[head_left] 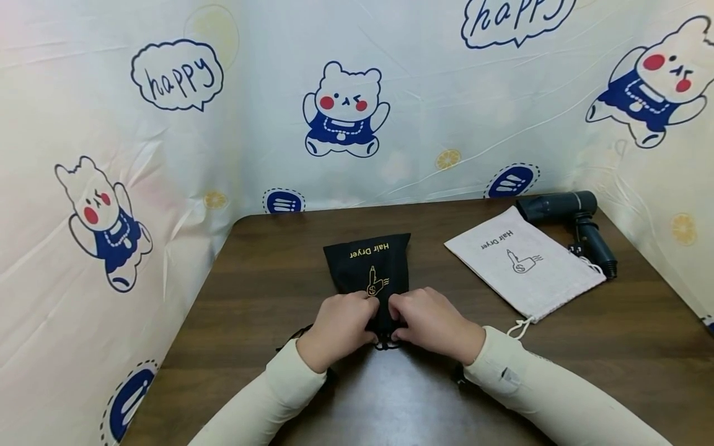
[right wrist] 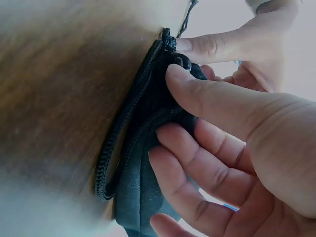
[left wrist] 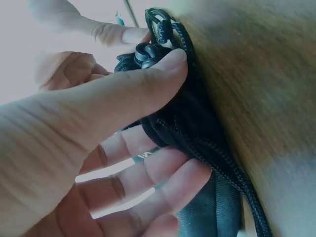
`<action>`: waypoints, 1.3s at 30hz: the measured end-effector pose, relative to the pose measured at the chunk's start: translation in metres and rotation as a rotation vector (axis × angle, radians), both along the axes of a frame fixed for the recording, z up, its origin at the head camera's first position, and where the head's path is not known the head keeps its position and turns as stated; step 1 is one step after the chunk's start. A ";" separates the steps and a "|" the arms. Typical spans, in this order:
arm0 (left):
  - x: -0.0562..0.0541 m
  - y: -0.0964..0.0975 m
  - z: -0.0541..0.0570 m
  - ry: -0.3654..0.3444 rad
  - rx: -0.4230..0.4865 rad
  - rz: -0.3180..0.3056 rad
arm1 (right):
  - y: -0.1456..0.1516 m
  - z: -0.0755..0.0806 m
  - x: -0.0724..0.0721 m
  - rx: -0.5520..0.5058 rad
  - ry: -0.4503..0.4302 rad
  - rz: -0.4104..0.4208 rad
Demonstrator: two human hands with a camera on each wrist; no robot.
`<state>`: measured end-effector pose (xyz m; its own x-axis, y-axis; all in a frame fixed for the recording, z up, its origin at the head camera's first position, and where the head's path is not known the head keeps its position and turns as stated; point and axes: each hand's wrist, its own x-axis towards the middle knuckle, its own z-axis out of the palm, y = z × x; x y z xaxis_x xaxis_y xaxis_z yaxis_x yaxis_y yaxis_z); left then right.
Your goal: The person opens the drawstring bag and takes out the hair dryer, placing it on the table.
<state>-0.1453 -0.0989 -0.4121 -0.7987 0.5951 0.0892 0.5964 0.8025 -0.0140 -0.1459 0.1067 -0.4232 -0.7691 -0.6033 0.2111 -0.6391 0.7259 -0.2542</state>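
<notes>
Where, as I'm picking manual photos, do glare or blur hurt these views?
Head: glare on the front of the table, but print on the black bag reads clearly; left wrist: upper left overexposed, table blurry; right wrist: upper right washed out, glare lower left.

We see a brown table (head_left: pixel 268 279) of wood grain, which shines at its near side. On it, around the middle, we find a black bag (head_left: pixel 393 275), printed face up. To the right lies a white bag (head_left: pixel 515 263), quite flat, also printed. Beside this one, toward the far right corner, we notice a dark dryer (head_left: pixel 569 205).
</notes>
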 end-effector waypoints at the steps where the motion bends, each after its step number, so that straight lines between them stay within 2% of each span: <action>1: -0.001 0.000 0.000 -0.003 0.006 -0.003 | 0.000 0.000 0.000 0.002 0.009 0.005; 12: -0.002 -0.002 0.001 -0.036 0.035 -0.013 | 0.003 0.004 -0.002 0.038 0.072 0.062; 16: -0.002 -0.003 0.002 -0.004 0.060 -0.022 | 0.006 0.009 -0.002 0.032 0.090 0.069; 27: -0.001 -0.004 0.009 0.148 0.139 -0.035 | 0.013 0.023 -0.004 -0.060 0.180 0.106; 39: -0.001 -0.006 0.013 0.155 0.152 -0.012 | 0.015 0.031 -0.003 -0.099 0.143 0.068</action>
